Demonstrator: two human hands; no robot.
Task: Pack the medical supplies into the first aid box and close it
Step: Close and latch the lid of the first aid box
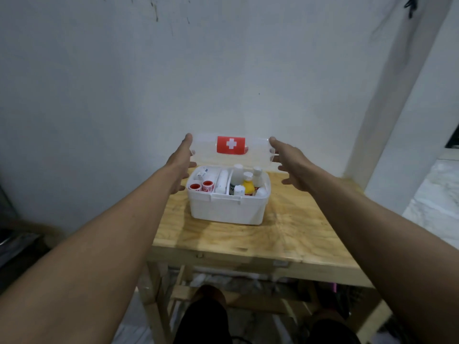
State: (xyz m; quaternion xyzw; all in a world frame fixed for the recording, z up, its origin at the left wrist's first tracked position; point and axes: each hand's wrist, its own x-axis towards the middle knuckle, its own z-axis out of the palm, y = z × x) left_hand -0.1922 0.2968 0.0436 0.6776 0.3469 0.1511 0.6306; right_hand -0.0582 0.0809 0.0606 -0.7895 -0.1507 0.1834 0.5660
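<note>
- While the first aid box (224, 209) stands open on the wooden table (248, 234), towards the table's far edge and close to the wall (124, 83), its translucent lid (206, 150) is raised upright at the back.
- The lid carries a red label with a white cross (231, 145) at centre.
- Left hand (180, 167): fingers straight and spread, forefinger tip at the lid's upper left corner, remaining fingers fanned down beside the box's left wall. Nothing is pinched.
- Right hand (289, 167): fingers likewise spread, forefinger tip at the lid's upper right corner, other fingers apart and just beside the lid's right edge. Nothing is pinched.
- Whether either palm presses on the lid cannot be told.
- The box body is white and divided into three compartments.
- Left compartment: two red-and-white tape rolls (195, 186) side by side at the front, with a white printed tube (205, 172) lying behind them.
- Middle, narrow compartment: one white bandage roll (222, 182) lying lengthwise.
- Right compartment: a yellow bottle with a white cap (248, 186) upright, a taller white bottle (237, 173) to its left, another white bottle (257, 176) to its right, and a small white bottle (239, 189) in front. These stand crowded together, touching, their caps above the rim.
</note>
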